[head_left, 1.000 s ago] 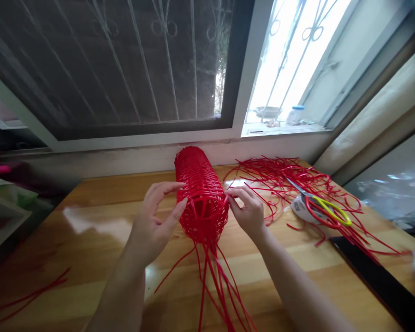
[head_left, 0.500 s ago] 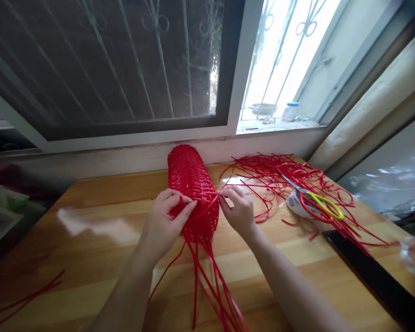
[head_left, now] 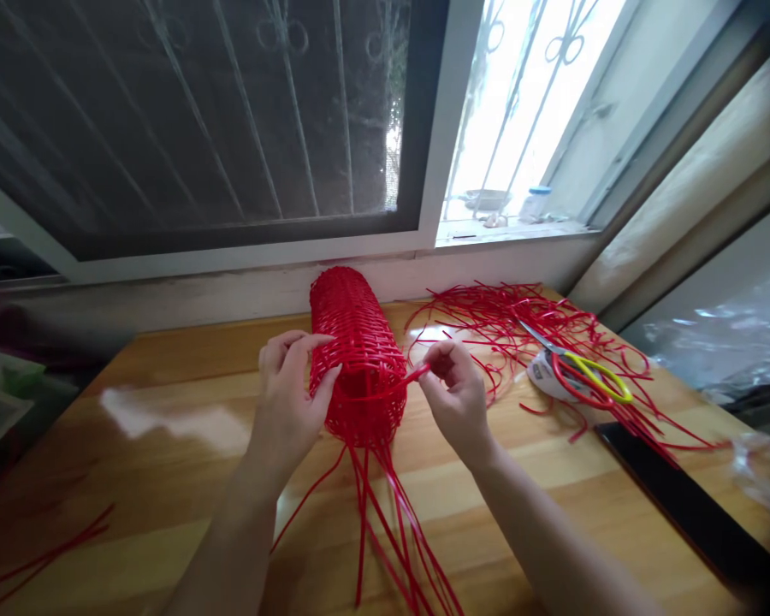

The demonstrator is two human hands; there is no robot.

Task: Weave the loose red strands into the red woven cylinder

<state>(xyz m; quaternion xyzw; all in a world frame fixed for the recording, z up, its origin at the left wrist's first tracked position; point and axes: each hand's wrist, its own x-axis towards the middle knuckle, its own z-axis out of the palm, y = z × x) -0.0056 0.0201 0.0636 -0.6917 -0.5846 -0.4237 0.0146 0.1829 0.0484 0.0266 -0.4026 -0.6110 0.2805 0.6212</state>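
Observation:
A red woven basket tube (head_left: 352, 342) lies on its side on the wooden table (head_left: 167, 488), its open end toward me. Several loose red strands (head_left: 391, 530) trail from that end across the table. My left hand (head_left: 288, 402) holds the basket's near rim on the left side, thumb against the weave. My right hand (head_left: 455, 398) is closed in a pinch on a red strand (head_left: 417, 374) at the rim's right side, pulling it outward.
A heap of loose red strips (head_left: 519, 316) lies at the right, with yellow-handled scissors (head_left: 583, 372) on a white object. A black flat object (head_left: 686, 505) sits at the right edge. A few red strips (head_left: 44, 556) lie at the left. Window and wall stand behind the table.
My left hand closed onto the basket rim, then shifted its fingers. My right hand drew the strand out to the right of the rim. The view shifted slightly.

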